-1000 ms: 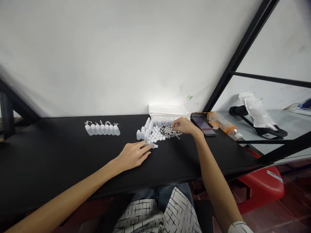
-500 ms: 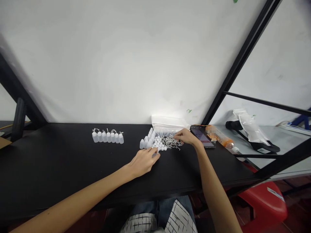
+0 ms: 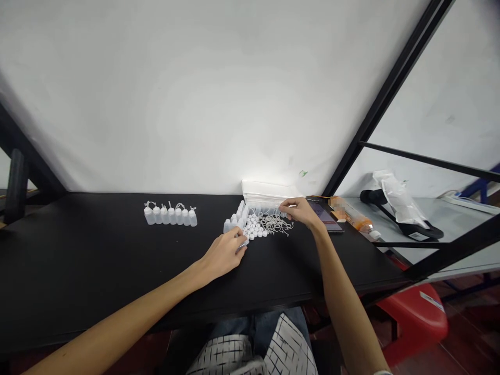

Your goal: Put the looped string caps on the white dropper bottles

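My left hand (image 3: 226,251) is closed around a small translucent bottle (image 3: 242,244) at the near side of the white cap pile (image 3: 255,229). Over the heap of pale looped cords (image 3: 275,224), my right hand (image 3: 296,209) pinches the end of one cord, its fingertips just above the heap. Several capless-looking white bottles (image 3: 239,216) stand grouped left of the caps. Farther left, several bottles (image 3: 171,216) stand upright in a row, with cords at their tops.
A stack of white sheets (image 3: 269,191) lies against the wall. Right of the cords are a phone (image 3: 326,219), an orange-labelled bottle (image 3: 355,217) and a black metal frame (image 3: 367,130). A red stool (image 3: 417,317) stands below the black table (image 3: 117,271).
My right hand has lifted slightly off the cord heap. My left hand now shows the bottle in its fingers more clearly. The whole view has shifted a little.
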`<state>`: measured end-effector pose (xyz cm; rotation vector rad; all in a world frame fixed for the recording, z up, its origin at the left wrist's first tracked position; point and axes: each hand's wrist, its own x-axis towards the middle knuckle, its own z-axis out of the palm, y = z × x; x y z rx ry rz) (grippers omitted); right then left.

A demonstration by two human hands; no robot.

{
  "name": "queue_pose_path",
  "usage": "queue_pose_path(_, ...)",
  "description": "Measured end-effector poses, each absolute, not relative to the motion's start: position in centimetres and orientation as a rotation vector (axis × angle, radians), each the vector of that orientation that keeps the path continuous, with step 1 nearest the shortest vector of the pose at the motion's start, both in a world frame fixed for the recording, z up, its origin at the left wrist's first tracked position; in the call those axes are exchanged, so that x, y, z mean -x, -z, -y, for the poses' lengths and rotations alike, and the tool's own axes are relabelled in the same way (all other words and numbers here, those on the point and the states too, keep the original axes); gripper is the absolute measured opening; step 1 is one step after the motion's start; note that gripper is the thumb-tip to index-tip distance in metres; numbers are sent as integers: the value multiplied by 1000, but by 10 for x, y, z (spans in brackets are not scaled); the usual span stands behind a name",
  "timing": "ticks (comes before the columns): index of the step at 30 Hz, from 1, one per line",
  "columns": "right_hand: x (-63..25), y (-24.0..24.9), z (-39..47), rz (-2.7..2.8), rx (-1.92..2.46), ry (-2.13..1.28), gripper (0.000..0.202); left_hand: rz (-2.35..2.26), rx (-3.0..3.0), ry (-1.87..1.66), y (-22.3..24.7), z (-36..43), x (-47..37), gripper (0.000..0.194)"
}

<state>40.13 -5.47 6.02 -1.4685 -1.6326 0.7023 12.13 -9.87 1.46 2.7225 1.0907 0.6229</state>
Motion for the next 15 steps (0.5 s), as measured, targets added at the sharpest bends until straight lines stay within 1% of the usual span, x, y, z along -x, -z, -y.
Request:
queue_pose_path(5, -393, -60, 56, 1637, 1381, -792, 27, -1152, -2671, -459, -23, 101, -121, 20)
queue_pose_path(8, -384, -62, 59, 1706, 1367, -878, 26, -1140, -2618, -427, -25, 101, -121, 20)
queue_pose_path(11, -374, -64, 65, 1790, 1380, -1008, 29, -1102, -2552, -512, -25, 100, -120, 19)
queue_pose_path(15, -363, -65, 70, 1884, 1290, -1176, 30, -976, -2394, -757, -25, 101, -121, 23)
